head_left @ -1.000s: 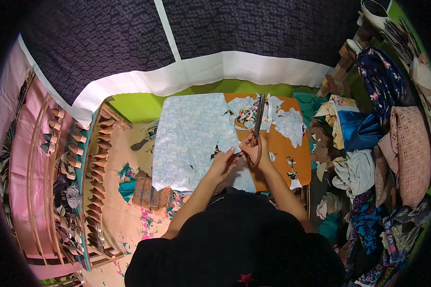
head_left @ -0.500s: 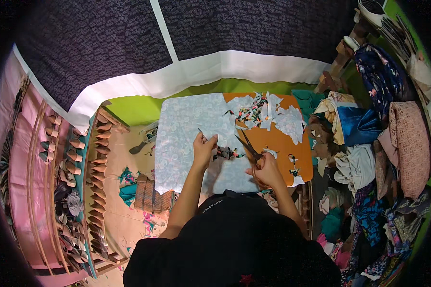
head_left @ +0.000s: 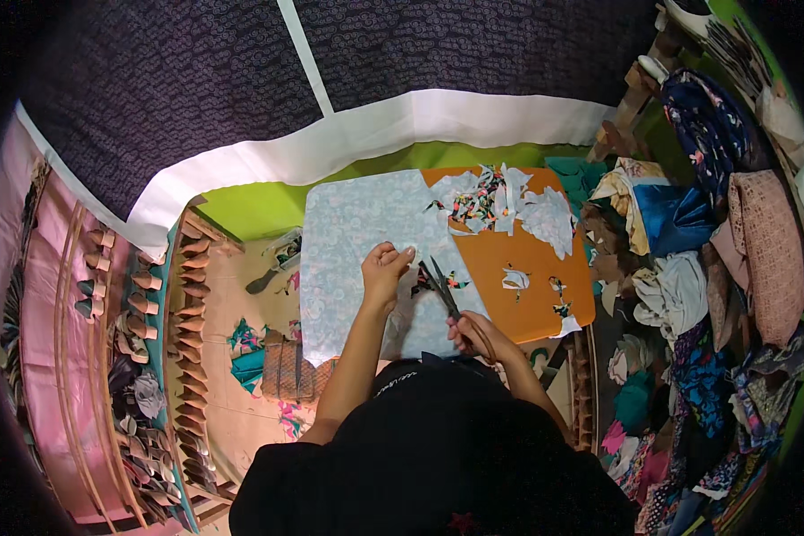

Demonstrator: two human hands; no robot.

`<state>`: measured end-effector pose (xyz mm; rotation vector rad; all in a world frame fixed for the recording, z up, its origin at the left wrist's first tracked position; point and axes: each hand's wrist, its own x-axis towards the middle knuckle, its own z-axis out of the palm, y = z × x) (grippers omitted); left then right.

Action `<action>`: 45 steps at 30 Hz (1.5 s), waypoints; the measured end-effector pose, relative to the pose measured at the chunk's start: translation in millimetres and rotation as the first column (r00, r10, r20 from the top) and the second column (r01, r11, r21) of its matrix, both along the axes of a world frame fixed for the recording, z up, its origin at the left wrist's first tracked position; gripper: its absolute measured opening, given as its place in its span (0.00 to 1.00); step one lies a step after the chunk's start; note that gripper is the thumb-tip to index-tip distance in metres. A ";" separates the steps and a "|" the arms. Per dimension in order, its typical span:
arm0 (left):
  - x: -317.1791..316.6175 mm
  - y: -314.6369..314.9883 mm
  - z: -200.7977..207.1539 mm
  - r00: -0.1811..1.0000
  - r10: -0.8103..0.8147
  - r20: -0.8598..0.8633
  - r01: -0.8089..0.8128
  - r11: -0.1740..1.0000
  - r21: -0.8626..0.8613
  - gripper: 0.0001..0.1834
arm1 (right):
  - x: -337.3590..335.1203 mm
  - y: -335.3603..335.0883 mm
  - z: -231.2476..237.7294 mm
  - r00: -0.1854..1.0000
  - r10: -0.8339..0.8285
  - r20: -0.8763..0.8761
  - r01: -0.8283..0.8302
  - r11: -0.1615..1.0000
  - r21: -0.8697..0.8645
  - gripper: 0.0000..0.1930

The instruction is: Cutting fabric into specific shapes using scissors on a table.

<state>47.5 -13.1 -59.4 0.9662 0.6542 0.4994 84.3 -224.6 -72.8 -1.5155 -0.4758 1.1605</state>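
A pair of dark scissors (head_left: 448, 293) is in my right hand (head_left: 479, 336), its blades slightly parted and pointing up and left. Their tips are close to my left hand (head_left: 386, 275), which is closed in a pinch; a small pale bit shows at its fingertips, too small to name. Under both hands a pale cloth (head_left: 357, 210) with a faint pattern covers the left and middle of an orange table (head_left: 484, 257). A dark, brightly printed patch (head_left: 456, 284) shows on the cloth beside the blades.
Fabric scraps (head_left: 487, 201) are heaped at the table's far right, with smaller scraps (head_left: 515, 280) nearer me. Racks of shoe lasts (head_left: 190, 339) stand at left. Piled fabrics (head_left: 674, 290) line the right side. A brown woven bundle (head_left: 288, 371) sits on the floor.
My right hand has drawn slightly back toward me, and the scissors have swung left toward my left hand. The left fingertips have shifted a little right. A pale scrap on the table is more exposed.
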 end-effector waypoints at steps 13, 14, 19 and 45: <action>-12.2 -16.4 16.6 0.996 0.020 0.090 -0.017 0.999 -0.036 0.18 | -19.8 41.3 15.4 0.974 -0.055 -0.222 0.094 0.981 0.170 0.29; -14.2 -17.5 13.6 0.996 0.022 0.090 -0.019 0.999 -0.033 0.18 | -21.3 43.5 18.0 0.979 -0.081 -0.188 0.116 0.976 0.183 0.28; -23.1 -23.8 5.2 0.997 -0.074 0.036 0.081 0.956 -0.283 0.22 | -14.5 45.9 14.0 0.992 -0.115 0.055 0.105 0.981 0.164 0.22; -16.1 -27.4 24.2 0.995 -0.086 0.048 0.081 0.991 0.103 0.18 | -21.5 21.5 10.2 0.984 -0.090 -0.154 0.105 0.990 0.091 0.22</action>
